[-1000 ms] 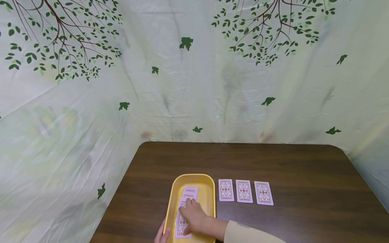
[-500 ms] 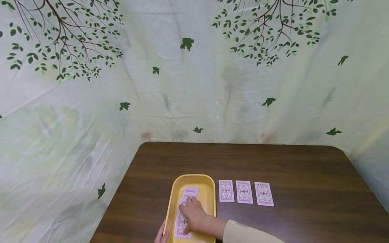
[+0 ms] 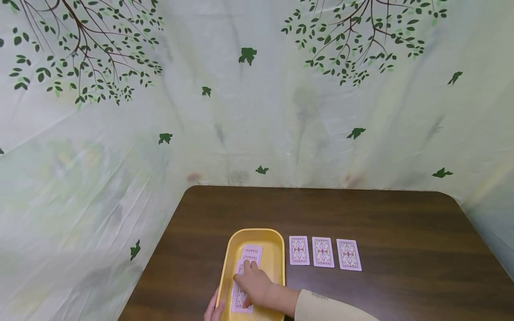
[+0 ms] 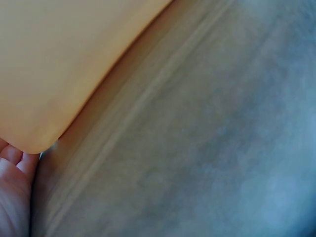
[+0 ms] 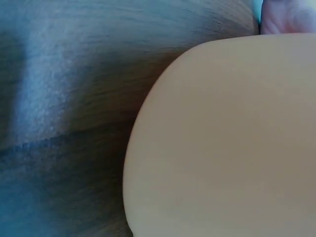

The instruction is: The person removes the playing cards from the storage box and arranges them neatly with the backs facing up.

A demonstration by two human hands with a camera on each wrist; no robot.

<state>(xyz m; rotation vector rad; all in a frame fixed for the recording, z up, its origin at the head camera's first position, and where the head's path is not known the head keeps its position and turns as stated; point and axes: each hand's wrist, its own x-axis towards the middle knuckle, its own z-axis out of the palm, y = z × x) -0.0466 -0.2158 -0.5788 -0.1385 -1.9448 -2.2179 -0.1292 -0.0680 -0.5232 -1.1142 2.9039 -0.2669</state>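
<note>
A yellow tray (image 3: 274,263) stands near the table's front. My left hand (image 3: 214,308) grips its left side, thumb by the rim; in the left wrist view the fingers (image 4: 20,160) lie against the tray's edge (image 4: 59,89). Inside, my right hand (image 3: 257,285) reaches over a purple-patterned playing card (image 3: 237,296), thumb at its lower end and fingers toward its upper end, holding it lengthwise. Another playing card (image 3: 253,250) shows partly from beneath, farther up the tray. Whether more cards lie under them is hidden. In the right wrist view the tray's outer wall (image 5: 222,138) fills much of the picture.
To the tray's right, three playing cards lie apart in a row, backs up: a left card (image 3: 299,250), a middle card (image 3: 323,252) and a right card (image 3: 349,255). The dark wooden table (image 3: 321,209) ends at a leaf-printed curtain (image 3: 281,111).
My right index finger has shifted slightly left over the card. The left hand, tray and row of cards keep their places.
</note>
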